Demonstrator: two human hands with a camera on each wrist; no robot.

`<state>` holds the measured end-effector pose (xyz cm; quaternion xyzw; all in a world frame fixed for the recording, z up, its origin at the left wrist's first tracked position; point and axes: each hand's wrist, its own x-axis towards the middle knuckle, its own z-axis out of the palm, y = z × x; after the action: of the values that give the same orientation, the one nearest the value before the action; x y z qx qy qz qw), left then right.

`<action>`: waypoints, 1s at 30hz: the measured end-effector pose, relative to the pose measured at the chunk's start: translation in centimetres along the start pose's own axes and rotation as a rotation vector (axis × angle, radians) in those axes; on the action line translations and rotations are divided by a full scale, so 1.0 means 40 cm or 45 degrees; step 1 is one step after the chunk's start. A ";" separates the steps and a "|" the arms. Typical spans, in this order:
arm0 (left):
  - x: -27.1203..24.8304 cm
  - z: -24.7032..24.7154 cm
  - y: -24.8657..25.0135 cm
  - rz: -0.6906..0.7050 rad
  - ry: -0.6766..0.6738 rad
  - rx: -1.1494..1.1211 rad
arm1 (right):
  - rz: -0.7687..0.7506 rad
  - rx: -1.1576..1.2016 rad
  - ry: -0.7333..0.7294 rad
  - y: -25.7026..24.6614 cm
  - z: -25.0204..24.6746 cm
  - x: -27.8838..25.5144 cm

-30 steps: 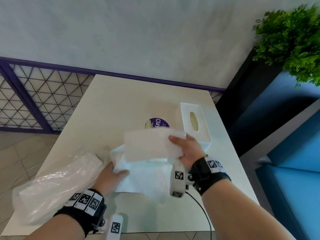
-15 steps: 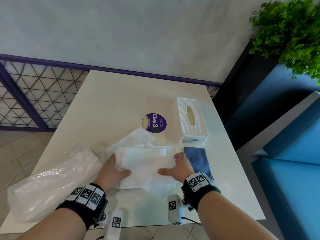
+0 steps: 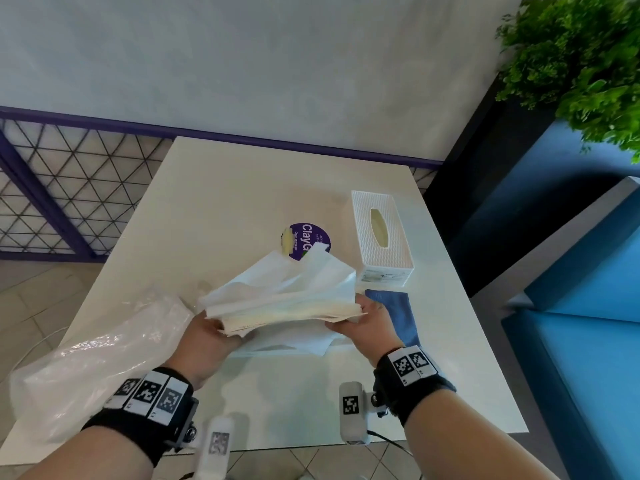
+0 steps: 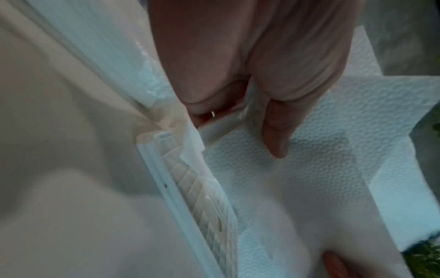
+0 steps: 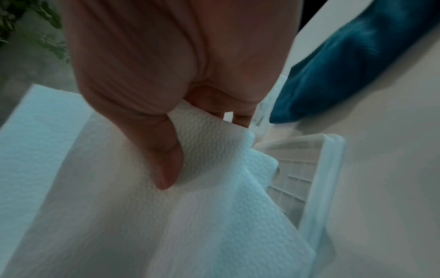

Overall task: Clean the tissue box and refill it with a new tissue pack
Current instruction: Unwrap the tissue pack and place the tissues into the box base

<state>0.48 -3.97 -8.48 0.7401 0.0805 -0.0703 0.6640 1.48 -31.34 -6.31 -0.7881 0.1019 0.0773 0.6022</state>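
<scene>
A stack of white tissues (image 3: 287, 299) is held above the table, its far edge tipped up and the top sheets loose. My left hand (image 3: 211, 332) grips its left end and my right hand (image 3: 363, 320) grips its right end. In each wrist view a thumb lies on top of the embossed tissues (image 4: 321, 159) (image 5: 214, 188). A white ribbed plastic plate (image 4: 190, 197) (image 5: 304, 169) shows beside the tissues, low by the table. The white tissue box cover (image 3: 381, 233) stands upright at the right, slot up, apart from both hands.
A blue cloth (image 3: 398, 313) lies on the table (image 3: 225, 188) just right of my right hand. A crumpled clear plastic wrapper (image 3: 97, 358) covers the near left corner. A round purple sticker (image 3: 304, 237) sits mid-table. A plant (image 3: 571, 64) and blue seat (image 3: 588, 341) are to the right.
A second ago my right hand laid a batch of tissues onto the pile. Both hands then pressed the pile flat, and now they have lifted it off the table.
</scene>
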 end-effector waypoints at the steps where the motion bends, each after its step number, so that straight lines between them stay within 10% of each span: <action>1: -0.001 0.000 0.002 0.002 -0.022 -0.041 | -0.022 -0.027 0.000 -0.001 -0.004 0.001; 17: 0.010 0.034 -0.031 0.214 -0.096 0.284 | -0.102 -0.497 0.095 0.043 -0.013 -0.006; 30: 0.023 0.032 -0.004 0.070 -0.072 -0.041 | -0.074 -0.162 -0.035 0.014 -0.019 0.048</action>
<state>1.33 -5.18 -8.98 0.7289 0.0425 -0.0714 0.6795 3.20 -32.33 -7.10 -0.8263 0.0655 0.0770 0.5540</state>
